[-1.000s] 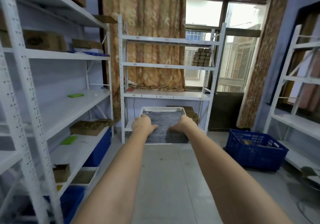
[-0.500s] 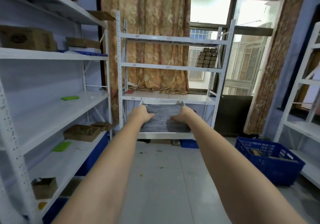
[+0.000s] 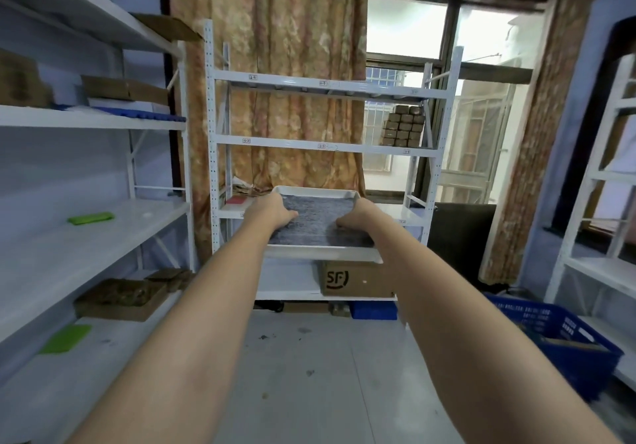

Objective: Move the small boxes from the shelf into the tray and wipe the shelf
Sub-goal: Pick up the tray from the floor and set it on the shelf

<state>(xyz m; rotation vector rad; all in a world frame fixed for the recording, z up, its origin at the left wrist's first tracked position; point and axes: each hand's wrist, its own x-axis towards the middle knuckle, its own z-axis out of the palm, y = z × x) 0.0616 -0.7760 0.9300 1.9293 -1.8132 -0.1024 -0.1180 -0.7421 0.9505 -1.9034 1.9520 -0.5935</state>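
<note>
Tray [image 3: 323, 254] between both hands, left grip [image 3: 272, 211], right grip [image 3: 358, 218] clasping side rims.

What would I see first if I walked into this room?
Two bare arms reach out in the middle, the left hand and right hand holding a white tray lined with grey cloth. Behind it stands a white shelf rack with a stack of small brown boxes near the bright window.

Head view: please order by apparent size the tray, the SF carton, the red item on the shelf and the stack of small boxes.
1. Tray, clearly largest, though it is nearest the camera.
2. SF carton and stack of small boxes: too similar to rank, and the stack stands farther back.
3. Red item, smallest.
</note>
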